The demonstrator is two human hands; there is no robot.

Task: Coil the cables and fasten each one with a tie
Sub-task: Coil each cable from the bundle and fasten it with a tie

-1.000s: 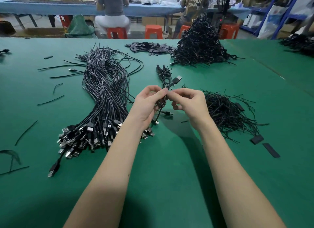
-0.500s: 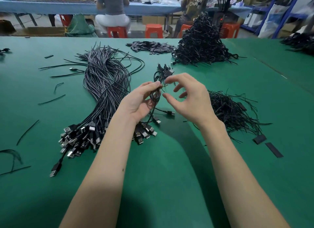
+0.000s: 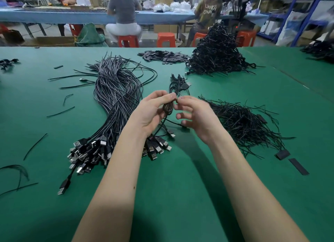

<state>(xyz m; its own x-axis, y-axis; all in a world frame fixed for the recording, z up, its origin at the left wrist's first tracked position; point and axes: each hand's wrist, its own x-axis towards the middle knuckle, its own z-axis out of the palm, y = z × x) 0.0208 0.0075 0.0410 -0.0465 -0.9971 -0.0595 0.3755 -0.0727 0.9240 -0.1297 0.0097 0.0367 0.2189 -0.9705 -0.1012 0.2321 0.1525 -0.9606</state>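
Coiled cable [image 3: 168, 107] apparently within left hand [image 3: 151, 113]

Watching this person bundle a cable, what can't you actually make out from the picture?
- Head view: whether a tie is already around the coiled cable; the left hand covers part of it.
- What the right hand pinches: too small.
- Connectors under the left forearm in the loose cable bundle: hidden.

Blue worktable [image 3: 86, 17], orange stools [image 3: 166, 39], blue shelving [image 3: 282, 16] behind.
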